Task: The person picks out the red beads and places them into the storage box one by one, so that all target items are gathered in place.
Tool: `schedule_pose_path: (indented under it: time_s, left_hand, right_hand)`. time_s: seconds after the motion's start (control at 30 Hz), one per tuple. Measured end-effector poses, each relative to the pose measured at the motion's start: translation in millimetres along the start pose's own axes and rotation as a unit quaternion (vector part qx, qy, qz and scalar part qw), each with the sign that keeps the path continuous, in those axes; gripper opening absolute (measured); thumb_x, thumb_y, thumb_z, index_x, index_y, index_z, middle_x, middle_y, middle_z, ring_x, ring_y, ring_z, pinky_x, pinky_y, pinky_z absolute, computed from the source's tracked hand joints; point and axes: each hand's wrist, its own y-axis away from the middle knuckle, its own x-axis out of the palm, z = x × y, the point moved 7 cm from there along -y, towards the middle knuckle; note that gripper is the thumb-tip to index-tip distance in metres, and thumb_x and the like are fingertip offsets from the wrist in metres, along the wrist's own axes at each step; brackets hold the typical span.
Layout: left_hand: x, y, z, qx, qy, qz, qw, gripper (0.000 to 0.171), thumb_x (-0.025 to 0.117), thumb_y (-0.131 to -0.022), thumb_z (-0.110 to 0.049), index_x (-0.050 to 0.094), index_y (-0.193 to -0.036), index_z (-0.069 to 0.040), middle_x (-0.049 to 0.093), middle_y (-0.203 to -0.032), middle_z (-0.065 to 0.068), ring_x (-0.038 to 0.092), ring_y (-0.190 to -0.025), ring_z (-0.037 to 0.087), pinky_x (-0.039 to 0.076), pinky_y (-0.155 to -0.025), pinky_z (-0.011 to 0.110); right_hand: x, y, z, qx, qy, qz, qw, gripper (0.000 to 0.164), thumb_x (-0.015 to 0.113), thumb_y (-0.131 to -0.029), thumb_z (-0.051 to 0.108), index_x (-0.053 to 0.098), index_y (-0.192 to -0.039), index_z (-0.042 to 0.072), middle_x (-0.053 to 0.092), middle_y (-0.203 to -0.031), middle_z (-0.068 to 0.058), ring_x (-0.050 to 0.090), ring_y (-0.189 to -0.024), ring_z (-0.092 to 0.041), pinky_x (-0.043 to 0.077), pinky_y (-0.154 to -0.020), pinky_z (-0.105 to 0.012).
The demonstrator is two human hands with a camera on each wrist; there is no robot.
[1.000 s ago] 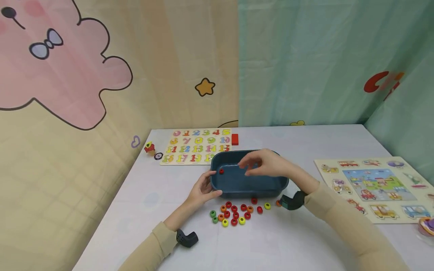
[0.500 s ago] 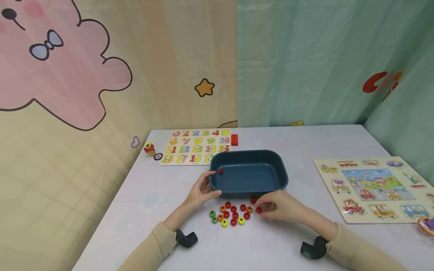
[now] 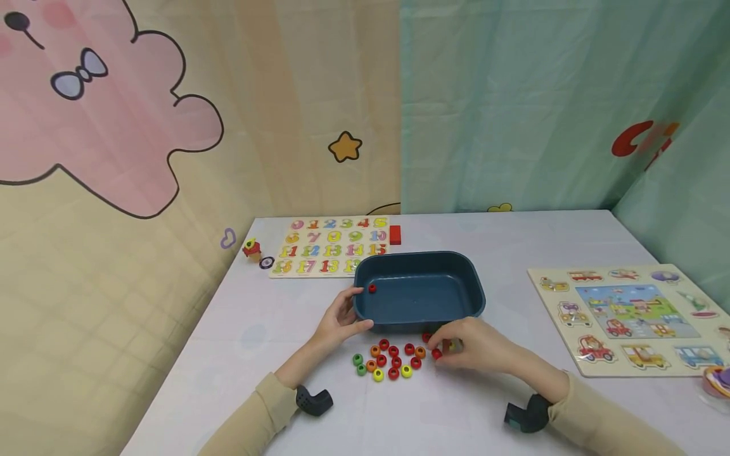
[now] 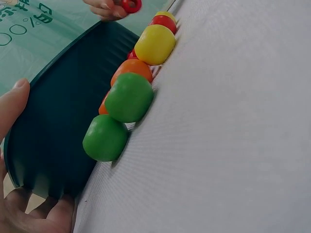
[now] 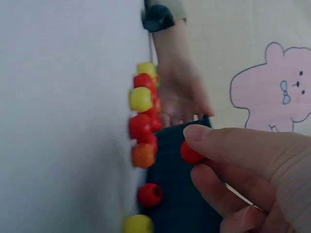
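pinching a red bead (image 5: 191, 154): right hand (image 3: 476, 345), near loose beads (image 3: 396, 362). remotely, i see left hand (image 3: 336, 324) gripping the blue tray (image 3: 422, 299).

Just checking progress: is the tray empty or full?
Nearly empty: the head view shows just one red bead inside the tray, near the left hand; the other beads in view are outside it.

left grip (image 3: 342, 320) holds dark-blue tray (image 3: 422, 301) at its left end | right grip (image 3: 472, 345) pinches red bead (image 3: 436, 354) near tray's front | another red bead (image 3: 372, 289) inside | loose beads (image 3: 396, 362) on table (image 3: 467, 411) | number board (image 3: 331, 246) behind, picture puzzle (image 3: 633, 310) right
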Motion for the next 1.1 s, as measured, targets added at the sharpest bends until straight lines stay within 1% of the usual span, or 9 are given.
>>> schedule_pose_path:
  time_s: [0.07, 0.17, 0.27, 0.33, 0.5, 0.67, 0.83, 0.97, 1.1]
  left_hand:
    - [-0.1, 0.0, 0.2, 0.000, 0.000, 0.000, 1.0000, 0.070, 0.069, -0.079, -0.015, 0.028, -0.134, -0.001, 0.019, -0.144, 0.017, 0.024, -0.129, 0.031, 0.028, -0.101, 0.038]
    - [-0.6, 0.1, 0.0, 0.001, -0.001, -0.002, 1.0000, 0.070, 0.069, -0.079, -0.015, 0.029, -0.134, -0.002, 0.019, -0.144, 0.017, 0.024, -0.129, 0.032, 0.028, -0.101, 0.039]
    - [-1.2, -0.1, -0.2, 0.001, -0.002, -0.005, 1.0000, 0.069, 0.069, -0.078, -0.014, 0.030, -0.134, -0.002, 0.020, -0.144, 0.016, 0.026, -0.129, 0.030, 0.029, -0.101, 0.038]
    - [-1.2, -0.3, 0.0, -0.002, 0.001, -0.007, 1.0000, 0.068, 0.069, -0.078, -0.013, 0.031, -0.133, -0.004, 0.021, -0.144, 0.014, 0.027, -0.129, 0.028, 0.029, -0.101, 0.037]
    - [-0.8, -0.3, 0.8, -0.011, 0.007, -0.011, 0.9999, 0.066, 0.068, -0.078, -0.011, 0.032, -0.133, -0.006, 0.024, -0.143, 0.011, 0.029, -0.128, 0.024, 0.030, -0.101, 0.035]
    - [-0.4, -0.3, 1.2, -0.017, 0.001, -0.012, 0.9998, 0.067, 0.068, -0.079, -0.010, 0.031, -0.134, -0.004, 0.024, -0.143, 0.011, 0.028, -0.129, 0.026, 0.030, -0.101, 0.035]
    - [-0.8, -0.1, 1.5, -0.017, 0.000, -0.012, 0.9998, 0.068, 0.068, -0.078, -0.012, 0.030, -0.134, -0.004, 0.023, -0.144, 0.011, 0.027, -0.129, 0.028, 0.030, -0.101, 0.036]
    - [-0.8, 0.5, 1.0, -0.014, 0.003, -0.009, 0.9998, 0.068, 0.069, -0.078, -0.013, 0.031, -0.134, -0.004, 0.023, -0.144, 0.011, 0.028, -0.128, 0.027, 0.030, -0.101, 0.036]
    - [-0.7, 0.3, 1.0, -0.010, 0.005, -0.004, 0.9999, 0.068, 0.069, -0.078, -0.012, 0.030, -0.134, -0.004, 0.023, -0.144, 0.012, 0.028, -0.128, 0.026, 0.030, -0.101, 0.035]
  right_hand:
    - [-12, -5, 9, -0.010, -0.018, 0.000, 1.000, 0.022, 0.074, -0.073, 0.022, 0.067, -0.095, 0.024, 0.060, -0.085, 0.018, 0.053, -0.070, -0.008, 0.045, -0.053, -0.018]
    - [-33, -17, 23, -0.045, -0.030, -0.013, 0.998, 0.023, 0.073, -0.074, 0.025, 0.067, -0.096, 0.026, 0.061, -0.089, 0.017, 0.052, -0.069, -0.008, 0.044, -0.049, -0.018]
    - [-55, -34, 32, -0.085, -0.047, -0.029, 0.995, 0.024, 0.071, -0.076, 0.029, 0.066, -0.098, 0.024, 0.062, -0.091, 0.014, 0.052, -0.069, -0.006, 0.045, -0.048, -0.021]
    - [-67, -47, 34, -0.097, -0.061, -0.035, 0.993, 0.024, 0.070, -0.077, 0.030, 0.065, -0.099, 0.021, 0.063, -0.092, 0.012, 0.054, -0.071, -0.007, 0.046, -0.050, -0.023]
    - [-81, -86, 24, -0.070, -0.097, -0.050, 0.992, 0.027, 0.071, -0.076, 0.029, 0.066, -0.099, 0.018, 0.064, -0.092, 0.010, 0.057, -0.077, -0.010, 0.049, -0.056, -0.027]
    - [-74, -122, 0, -0.015, -0.131, -0.042, 0.990, 0.031, 0.072, -0.075, 0.024, 0.065, -0.102, 0.010, 0.064, -0.093, 0.005, 0.058, -0.083, -0.011, 0.051, -0.068, -0.029]
    - [-51, -149, -24, 0.009, -0.173, -0.003, 0.985, 0.027, 0.071, -0.076, 0.015, 0.063, -0.100, 0.006, 0.064, -0.095, -0.002, 0.061, -0.084, -0.014, 0.052, -0.075, -0.028]
    - [-29, -163, -43, 0.035, -0.205, 0.040, 0.977, 0.025, 0.071, -0.075, 0.008, 0.063, -0.099, 0.002, 0.065, -0.091, -0.005, 0.063, -0.080, -0.016, 0.052, -0.073, -0.028]
    - [-13, -170, -55, 0.060, -0.208, 0.063, 0.974, 0.025, 0.071, -0.075, 0.006, 0.063, -0.098, 0.000, 0.065, -0.087, -0.005, 0.063, -0.078, -0.016, 0.052, -0.073, -0.028]
